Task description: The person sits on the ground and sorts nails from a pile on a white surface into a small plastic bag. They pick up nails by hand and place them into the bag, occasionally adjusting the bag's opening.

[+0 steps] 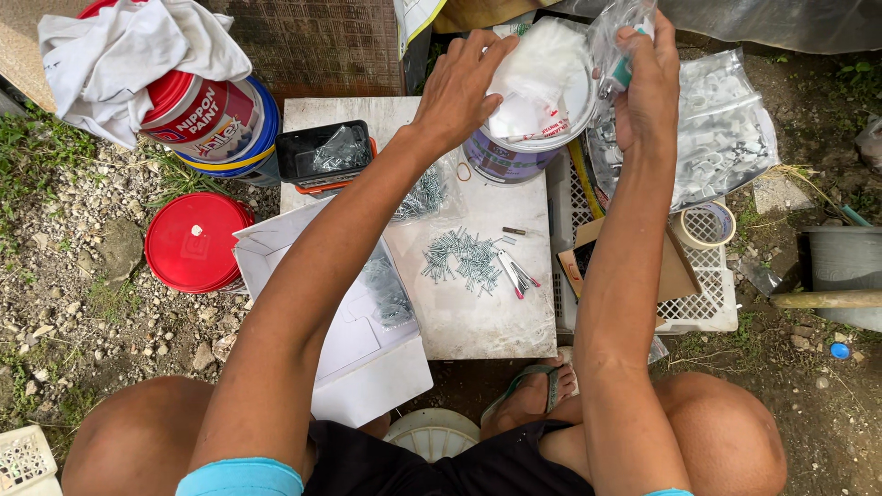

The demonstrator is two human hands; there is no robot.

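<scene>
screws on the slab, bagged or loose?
Loose: the screws lie scattered in a bare pile on the slab, no bag around them.

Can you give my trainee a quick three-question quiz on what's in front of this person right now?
1. True or false: the pile of screws lies on the stone slab.
2. What does the right hand hold? A) clear plastic bag B) hammer C) red lid
3. What does the left hand touch?

Key: 1 true. 2 A, the clear plastic bag. 3 The white bag on top of the paint bucket.
</scene>
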